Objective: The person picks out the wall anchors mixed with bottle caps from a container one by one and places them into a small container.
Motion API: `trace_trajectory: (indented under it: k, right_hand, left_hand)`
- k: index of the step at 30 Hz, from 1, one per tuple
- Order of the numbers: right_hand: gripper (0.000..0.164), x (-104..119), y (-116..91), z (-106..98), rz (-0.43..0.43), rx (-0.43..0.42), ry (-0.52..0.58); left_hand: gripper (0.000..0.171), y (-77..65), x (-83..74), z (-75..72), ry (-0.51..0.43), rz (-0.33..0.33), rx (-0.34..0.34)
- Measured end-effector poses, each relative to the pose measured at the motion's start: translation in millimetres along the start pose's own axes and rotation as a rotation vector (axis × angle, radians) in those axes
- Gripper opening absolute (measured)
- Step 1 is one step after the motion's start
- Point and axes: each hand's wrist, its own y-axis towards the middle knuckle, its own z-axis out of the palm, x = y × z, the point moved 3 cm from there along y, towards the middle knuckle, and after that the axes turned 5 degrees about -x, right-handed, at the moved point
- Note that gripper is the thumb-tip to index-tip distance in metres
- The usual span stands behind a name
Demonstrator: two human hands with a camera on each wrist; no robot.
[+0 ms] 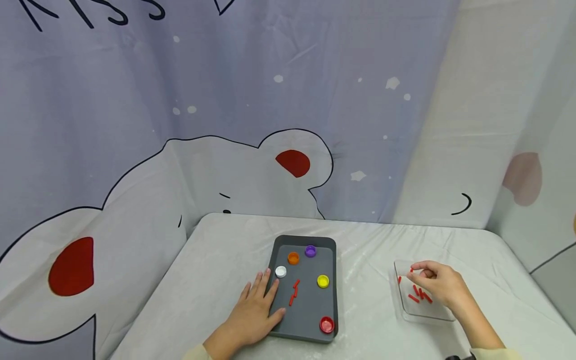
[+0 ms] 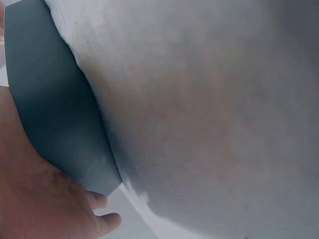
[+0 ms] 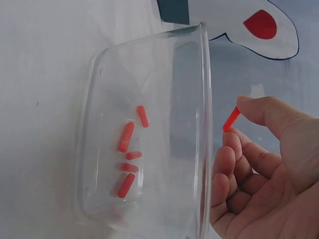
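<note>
Between thumb and fingertip, my right hand (image 1: 438, 282) pinches a small red stick (image 3: 232, 119) above a clear plastic box (image 1: 427, 315). Several more red sticks (image 3: 126, 137) lie loose on the bottom of that box. My left hand (image 1: 255, 310) lies with spread, straight fingers along the left edge of a dark grey tray (image 1: 310, 305). On the tray, a few red sticks (image 1: 295, 291) form a short, broken line near the middle. In the left wrist view, the left hand (image 2: 45, 199) touches the tray's side.
Small round caps stand on the tray: purple (image 1: 310, 251), orange (image 1: 293, 258), white (image 1: 281, 271), yellow (image 1: 323, 281) and red (image 1: 326, 325). A white cloth (image 1: 364, 300) covers the table. Printed curtains (image 1: 252, 90) hang behind and at the sides.
</note>
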Motion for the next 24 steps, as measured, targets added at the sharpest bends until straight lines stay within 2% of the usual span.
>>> trace_trajectory:
  k: [6,11,24]
  right_hand:
    - [0.044,0.0,1.8,2.7,-0.001,-0.001,-0.008]
    - [0.043,11.5,0.5,9.3,-0.013,-0.002,0.043]
    - [0.034,56.9,2.4,56.4,-0.046,0.041,0.153]
  left_hand:
    - [0.075,-0.2,1.5,1.5,0.005,-0.001,0.012]
    - [0.075,0.2,0.8,1.2,0.019,-0.01,0.016]
    - [0.074,-0.1,1.6,2.3,0.024,-0.002,-0.006]
